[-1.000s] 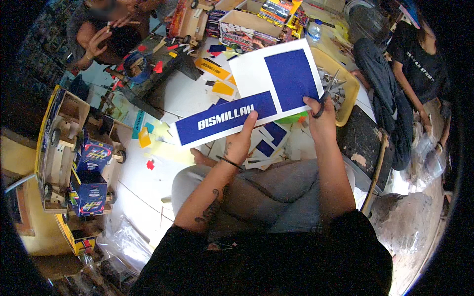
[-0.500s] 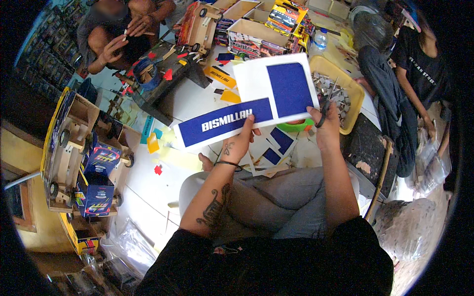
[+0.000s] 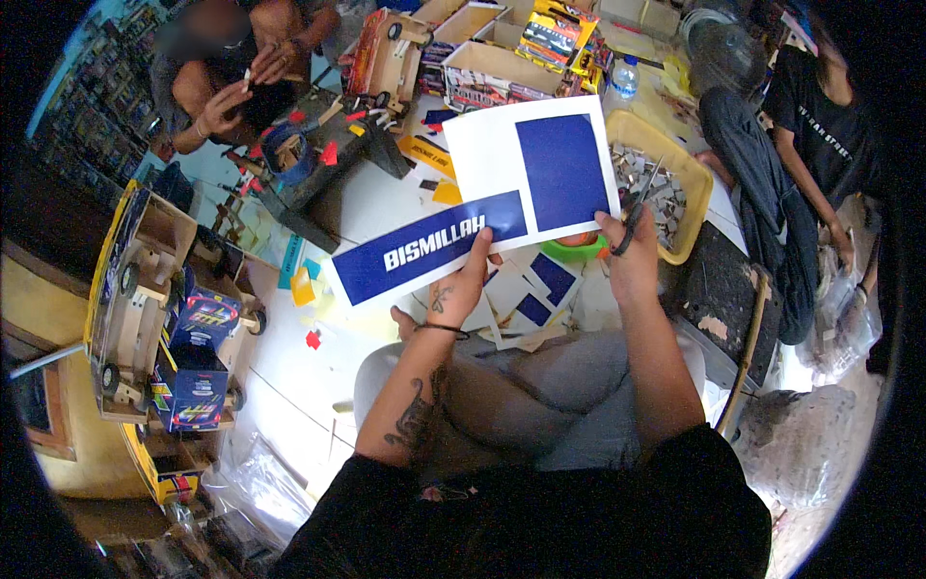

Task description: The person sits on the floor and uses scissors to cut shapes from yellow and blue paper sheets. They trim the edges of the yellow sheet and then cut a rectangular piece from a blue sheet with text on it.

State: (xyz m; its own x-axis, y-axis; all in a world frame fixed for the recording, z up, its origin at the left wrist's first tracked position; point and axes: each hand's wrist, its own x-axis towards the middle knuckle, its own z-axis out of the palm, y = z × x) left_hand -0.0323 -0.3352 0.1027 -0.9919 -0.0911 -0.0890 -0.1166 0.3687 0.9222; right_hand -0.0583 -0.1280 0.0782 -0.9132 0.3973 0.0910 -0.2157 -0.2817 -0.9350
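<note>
A white sheet (image 3: 484,154) with dark blue printed panels, one bearing white lettering, is held up in front of me. My left hand (image 3: 461,287) grips its lower edge, with the thumb on the blue strip and the fingers behind. My right hand (image 3: 632,256) pinches the lower right corner under its thumb and also holds dark-handled scissors (image 3: 634,220). The scissor blades point up and away, beside the sheet's right edge. Below the sheet, white pieces with blue shapes (image 3: 552,280) lie on the floor near my crossed legs, next to a green round container (image 3: 576,250).
A yellow tub (image 3: 701,193) of paper scraps stands at right, beside a dark board (image 3: 719,304). Wooden toy trucks (image 3: 145,299) stand at left, others at the back. A low dark bench (image 3: 323,164) holds a blue pot. Another person sits far left, one at right.
The sheet and both hands have shifted slightly left, and the sheet's lower left end has dipped a little. Both hands keep their hold.
</note>
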